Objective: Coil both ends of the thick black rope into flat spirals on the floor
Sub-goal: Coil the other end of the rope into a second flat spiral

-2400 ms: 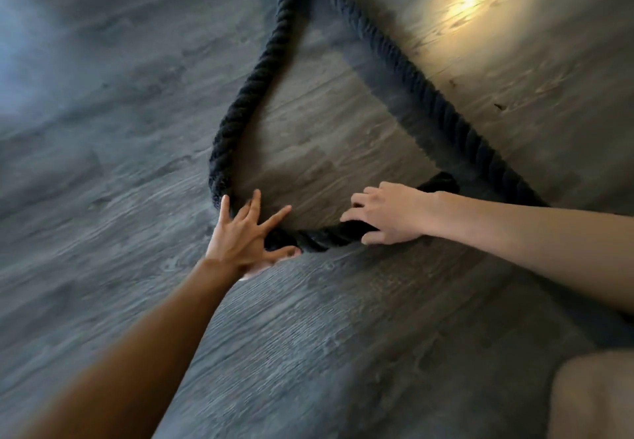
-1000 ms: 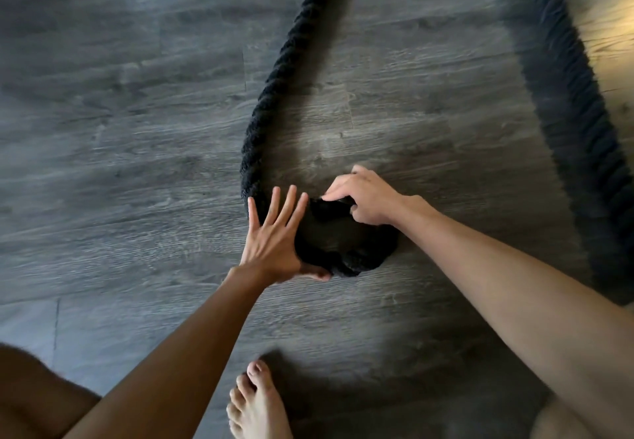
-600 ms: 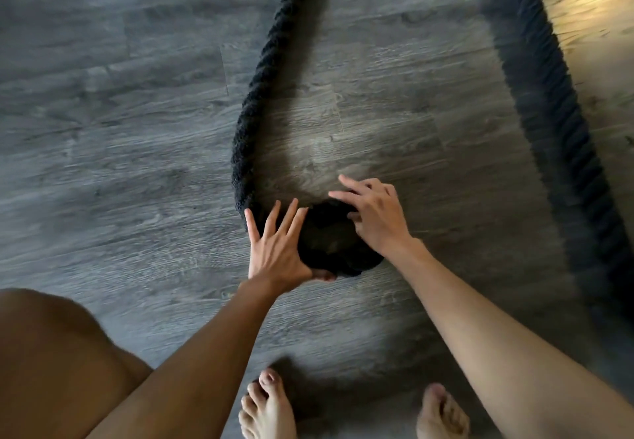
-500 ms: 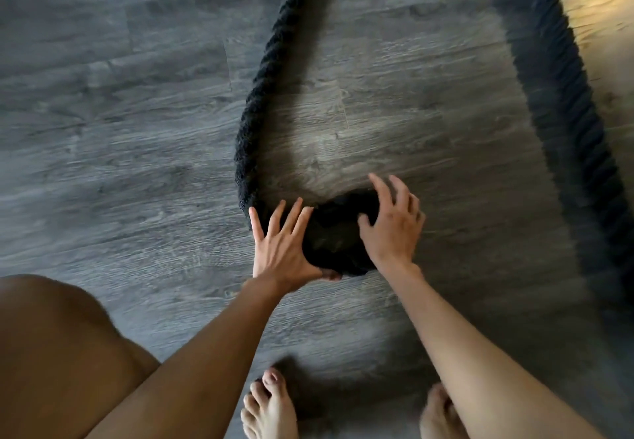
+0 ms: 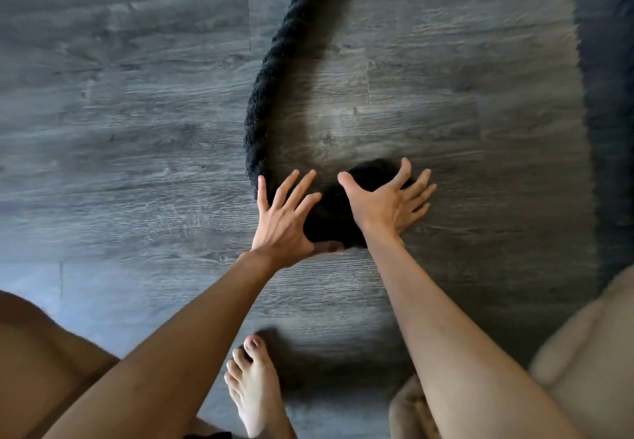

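A thick black rope (image 5: 271,71) runs down the grey wood floor from the top and curls into a small tight coil (image 5: 329,212) between my hands. My left hand (image 5: 284,219) lies with fingers spread and straight against the coil's left side, its thumb at the coil's near edge. My right hand (image 5: 387,201) presses flat on the coil's right side, fingers splayed out over the rope and the floor. Much of the coil is hidden under both hands. A second stretch of the rope (image 5: 607,95) runs along the right edge, blurred.
My bare left foot (image 5: 254,390) stands on the floor just below the hands, with my knees at the lower left (image 5: 41,363) and lower right (image 5: 590,359). Grey plank floor (image 5: 120,129) spreads out to the left of the rope.
The rope end has been wound from a loose bend into a tight coil. My right hand slid from the coil's top to its right side and flattened out. The view tilted down.
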